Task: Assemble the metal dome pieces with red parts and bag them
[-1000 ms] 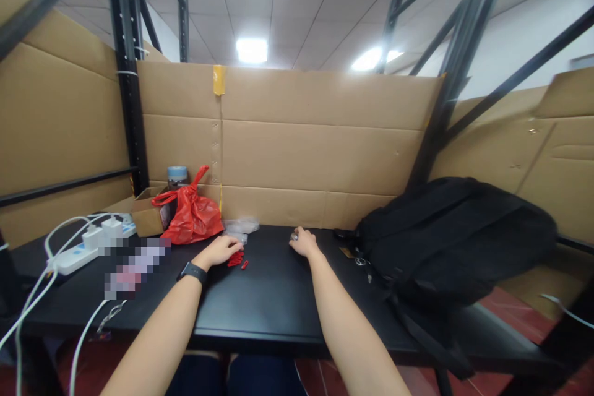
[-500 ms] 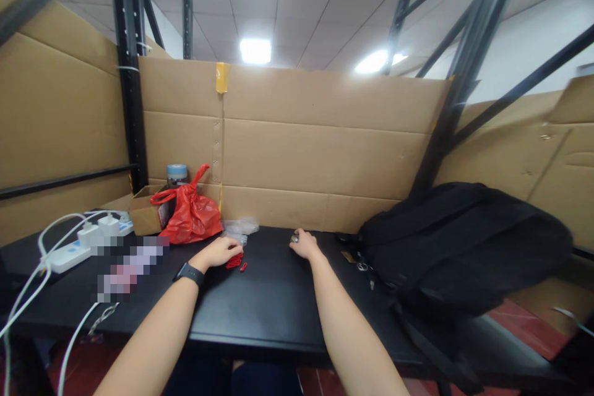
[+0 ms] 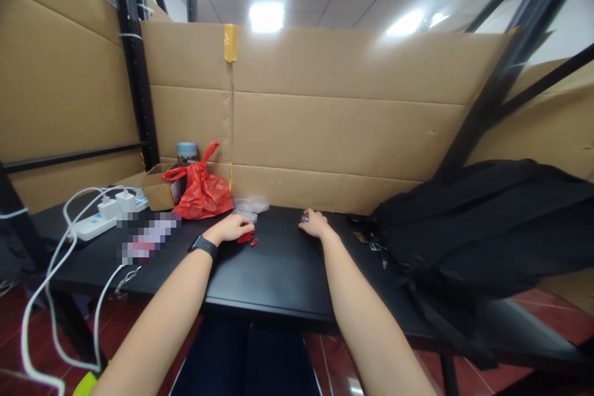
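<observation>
My left hand [image 3: 234, 228], with a dark watch [image 3: 204, 246] on its wrist, rests on the black table [image 3: 273, 266]. Its fingers are curled down and pressed together over a little heap of small red pieces [image 3: 245, 237], partly hidden under the fingertips. One loose red loop-shaped piece [image 3: 254, 242] lies just in front of the heap. Farther right, my right hand [image 3: 316, 223] is closed around a small shiny metallic thing [image 3: 305, 218], mostly covered by the fingers. Behind my left hand lies crumpled clear plastic [image 3: 250, 205].
At the back left are a red plastic bag [image 3: 204, 190], a small cardboard box [image 3: 159, 188] and a blue-lidded jar [image 3: 187, 151]. A white power strip [image 3: 90, 225] with cables is at far left. A black backpack [image 3: 482, 229] and keys [image 3: 377, 247] occupy the right. Cardboard walls [image 3: 334, 130] enclose the table.
The camera view has tilted down and shifted left, so the scene sits higher and farther right. Both hands keep nearly the same places on the table.
</observation>
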Demonstrator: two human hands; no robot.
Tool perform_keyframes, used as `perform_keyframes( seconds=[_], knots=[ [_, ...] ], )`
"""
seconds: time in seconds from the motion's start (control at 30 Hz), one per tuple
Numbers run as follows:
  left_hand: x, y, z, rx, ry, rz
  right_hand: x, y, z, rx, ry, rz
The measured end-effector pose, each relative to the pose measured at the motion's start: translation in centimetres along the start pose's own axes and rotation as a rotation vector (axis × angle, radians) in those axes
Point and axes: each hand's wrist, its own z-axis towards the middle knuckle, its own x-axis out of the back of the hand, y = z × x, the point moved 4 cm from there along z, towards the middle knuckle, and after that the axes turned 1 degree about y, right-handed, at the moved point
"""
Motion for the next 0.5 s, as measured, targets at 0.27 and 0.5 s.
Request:
perform_keyframes(
  seconds=[0.27, 0.5],
  knots=[
    [0.0, 0.2, 0.0, -0.003, 0.008, 0.01, 0.2, -0.2, -0.3, -0.011, -0.025, -0.006],
    [0.1, 0.3, -0.2, 0.002, 0.017, 0.014, 0.8, -1.1, -1.2, -0.027, -0.038, 0.004]
  ],
)
